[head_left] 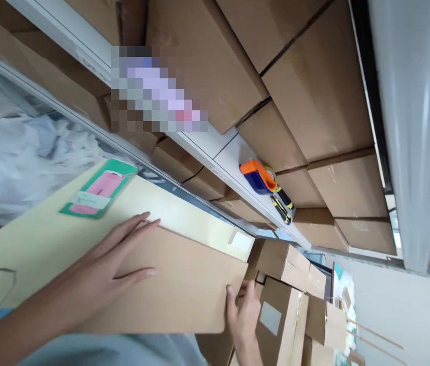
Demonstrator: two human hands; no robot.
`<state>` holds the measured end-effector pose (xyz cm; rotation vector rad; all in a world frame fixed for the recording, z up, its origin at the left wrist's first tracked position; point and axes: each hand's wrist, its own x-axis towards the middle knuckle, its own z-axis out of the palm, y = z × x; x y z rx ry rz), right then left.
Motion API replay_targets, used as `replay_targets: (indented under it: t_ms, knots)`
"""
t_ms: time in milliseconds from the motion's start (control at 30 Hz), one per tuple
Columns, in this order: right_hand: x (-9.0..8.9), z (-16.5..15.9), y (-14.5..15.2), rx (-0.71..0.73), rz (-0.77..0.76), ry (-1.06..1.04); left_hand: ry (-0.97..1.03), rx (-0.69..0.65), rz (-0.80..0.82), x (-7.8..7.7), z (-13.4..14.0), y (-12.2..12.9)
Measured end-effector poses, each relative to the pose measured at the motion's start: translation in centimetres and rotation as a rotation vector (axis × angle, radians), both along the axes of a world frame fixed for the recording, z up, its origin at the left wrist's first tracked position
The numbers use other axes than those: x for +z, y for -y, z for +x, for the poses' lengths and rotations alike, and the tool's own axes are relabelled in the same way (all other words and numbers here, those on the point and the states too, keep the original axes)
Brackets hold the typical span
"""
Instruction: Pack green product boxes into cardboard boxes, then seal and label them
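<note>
A plain brown piece of cardboard point(184, 284) lies tilted at the near edge of the pale table, in front of my body. Whether it is a flat sheet or a folded box, I cannot tell. My left hand point(123, 254) rests over its left part, fingers stretched out and thumb apart, the fingertips at its far edge. At the right end, my right hand point(242, 310) pinches the cardboard's edge, thumb on the upper face and fingers curled behind. Beyond my left hand sits a flat green package with a pink item point(102, 189) inside.
A shelf point(220, 178) holds stacked cartons point(337, 96), an orange and blue tape dispenser point(258, 177) and a yellow and black cutter point(281, 210). More cartons point(276, 305) stand to the right. White plastic material point(39, 157) is heaped at the left. One patch is pixelated.
</note>
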<state>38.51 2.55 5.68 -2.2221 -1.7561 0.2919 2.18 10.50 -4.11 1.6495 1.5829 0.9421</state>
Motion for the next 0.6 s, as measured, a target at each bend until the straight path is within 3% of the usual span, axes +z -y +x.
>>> replay_targets:
  t_ms: [100,167,233,333,467,600]
  knots:
    - [2.9,0.7,-2.6,0.078,0.151,0.218,0.018,-0.067,0.138,2.1,0.7,0.2]
    - [5.4,0.6,-6.0,0.178,0.306,0.249,-0.008,-0.096,0.224,3.9,1.3,0.2]
    - [7.7,-0.1,-10.8,0.316,0.403,0.242,-0.024,-0.147,0.281,5.9,2.0,0.0]
    - [9.8,-1.9,-19.1,0.503,0.393,0.271,-0.014,-0.206,0.325,8.8,3.2,-0.7]
    - [9.8,-4.3,-28.0,0.499,0.151,0.471,0.022,-0.154,0.364,11.7,4.9,-1.6]
    - [8.6,-5.8,-31.3,0.432,-0.030,0.607,0.092,-0.053,0.389,12.6,6.5,-2.7]
